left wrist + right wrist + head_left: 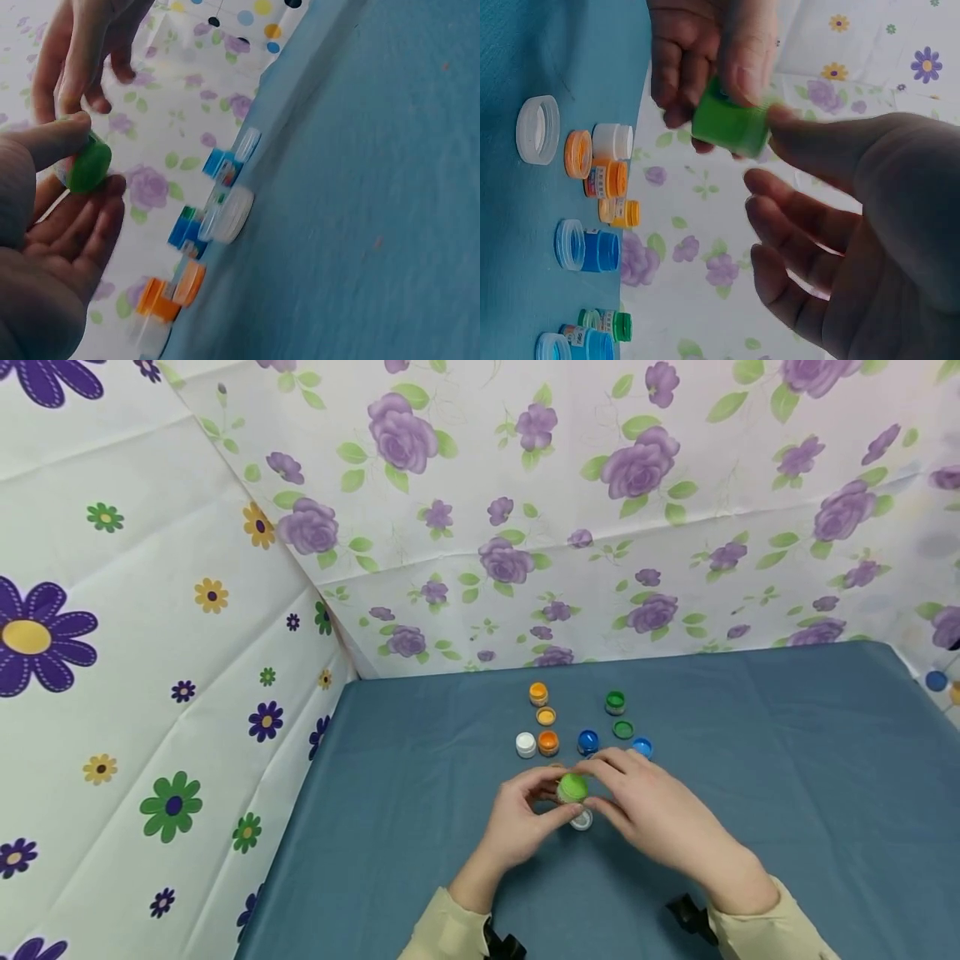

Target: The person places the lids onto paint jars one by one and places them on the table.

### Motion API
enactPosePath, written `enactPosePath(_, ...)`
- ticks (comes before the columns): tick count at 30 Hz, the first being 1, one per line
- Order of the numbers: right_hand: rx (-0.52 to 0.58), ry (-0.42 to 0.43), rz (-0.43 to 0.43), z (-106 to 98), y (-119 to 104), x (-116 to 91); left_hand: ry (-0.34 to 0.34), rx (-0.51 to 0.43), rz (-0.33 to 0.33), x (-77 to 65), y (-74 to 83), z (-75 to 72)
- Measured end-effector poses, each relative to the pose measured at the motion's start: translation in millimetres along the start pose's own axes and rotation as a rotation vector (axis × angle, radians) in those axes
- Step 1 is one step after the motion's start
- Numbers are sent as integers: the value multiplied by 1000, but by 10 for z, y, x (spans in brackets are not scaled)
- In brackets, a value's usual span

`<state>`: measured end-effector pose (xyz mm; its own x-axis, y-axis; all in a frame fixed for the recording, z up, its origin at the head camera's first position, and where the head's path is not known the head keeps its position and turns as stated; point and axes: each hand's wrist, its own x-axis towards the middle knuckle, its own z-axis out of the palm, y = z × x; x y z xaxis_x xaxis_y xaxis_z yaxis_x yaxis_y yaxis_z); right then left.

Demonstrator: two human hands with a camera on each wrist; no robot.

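Observation:
Over the table, a small lime-green paint jar (pixel 572 787) is held between both hands. My left hand (pixel 517 814) grips its side with thumb and fingers, and the left wrist view shows its round green end (pixel 90 166) past the thumb. My right hand (pixel 660 814) has its thumb and index finger at the jar's upper part; in the right wrist view the thumb tip presses its edge and the other fingers (pixel 780 277) curve loosely apart from it. Close below the jar lies a clear round lid (pixel 581 820).
Beyond the hands stand a white jar (pixel 526 744), an orange jar (pixel 548 743), a yellow jar (pixel 537 693), a dark blue jar (pixel 588 742), a green jar (pixel 615 702) and a light blue jar (pixel 600 345). Loose lids lie near them, including a green-stained lid (pixel 622 729). Flowered cloth (pixel 450 527) hangs behind.

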<state>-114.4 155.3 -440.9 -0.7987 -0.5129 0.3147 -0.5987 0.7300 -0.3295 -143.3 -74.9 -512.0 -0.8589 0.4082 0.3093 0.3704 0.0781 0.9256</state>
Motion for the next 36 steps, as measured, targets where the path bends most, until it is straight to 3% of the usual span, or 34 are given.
enactPosePath(9,-10,-45,112,-105,203,-168,230,146,-204,-30,-123,-470)
enactPosePath(13,-7,-51,121,-143,280,-242,288,263,-298,-7,-198,-740)
enactPosePath(19,-2,-80,134,-153,340,-290,334,370,-341,48,-290,-1035)
enactPosePath(24,10,-82,124,-135,360,-310,332,419,-376,39,-341,-1108)
enactPosePath(36,56,-102,138,-160,358,-341,255,485,-474,-15,-381,-1085)
